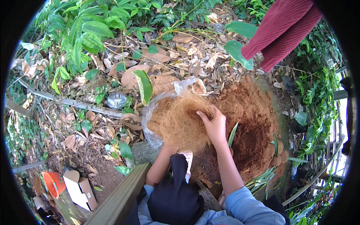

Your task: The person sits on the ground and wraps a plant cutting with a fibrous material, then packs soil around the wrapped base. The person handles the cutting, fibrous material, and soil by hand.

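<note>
A loose tangle of golden-brown plant fibre (182, 121), which looks like coconut coir, is spread in front of me. My right hand (216, 122) pinches its right side between thumb and fingers. Beneath its lower edge goes my left hand (171, 148); only the wrist part shows and the fingers are hidden by the fibre. Under and behind the tangle lies a crumpled clear plastic bag (150, 112), with more fibre inside. Just right of my right hand is a mound of reddish-brown soil (253, 112) with a dark hollow (250, 146) and a few long green leaves.
A wooden beam (121, 194) runs along my left side, near a rounded stone (143, 153). Farther left stand an orange pot (53, 184) and an open cardboard box (80, 188). A clear plastic container (116, 100) sits among dry leaves. Red ribbed cloth (284, 31) hangs at upper right.
</note>
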The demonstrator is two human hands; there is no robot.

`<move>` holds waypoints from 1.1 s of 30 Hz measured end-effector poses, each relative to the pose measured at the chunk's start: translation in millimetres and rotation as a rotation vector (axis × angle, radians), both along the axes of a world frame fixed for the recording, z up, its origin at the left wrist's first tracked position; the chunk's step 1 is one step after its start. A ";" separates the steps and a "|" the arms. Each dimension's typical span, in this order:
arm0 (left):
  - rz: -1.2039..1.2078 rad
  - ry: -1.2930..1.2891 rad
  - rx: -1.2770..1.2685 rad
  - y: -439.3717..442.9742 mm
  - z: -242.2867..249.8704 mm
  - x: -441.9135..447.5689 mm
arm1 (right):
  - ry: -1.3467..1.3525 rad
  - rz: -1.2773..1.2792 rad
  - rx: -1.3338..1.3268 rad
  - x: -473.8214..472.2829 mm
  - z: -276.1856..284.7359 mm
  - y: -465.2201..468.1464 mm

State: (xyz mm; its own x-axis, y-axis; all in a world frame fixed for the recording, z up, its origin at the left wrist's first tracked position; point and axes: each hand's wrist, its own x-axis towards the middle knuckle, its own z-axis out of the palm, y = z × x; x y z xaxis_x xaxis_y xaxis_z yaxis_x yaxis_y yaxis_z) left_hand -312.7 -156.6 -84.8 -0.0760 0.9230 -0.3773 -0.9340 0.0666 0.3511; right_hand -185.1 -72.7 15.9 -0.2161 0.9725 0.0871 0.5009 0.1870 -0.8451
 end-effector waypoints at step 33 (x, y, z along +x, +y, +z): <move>0.078 0.098 0.032 -1.5 -18.7 3.6 | -0.663 0.595 0.307 -27.6 -15.4 -63.7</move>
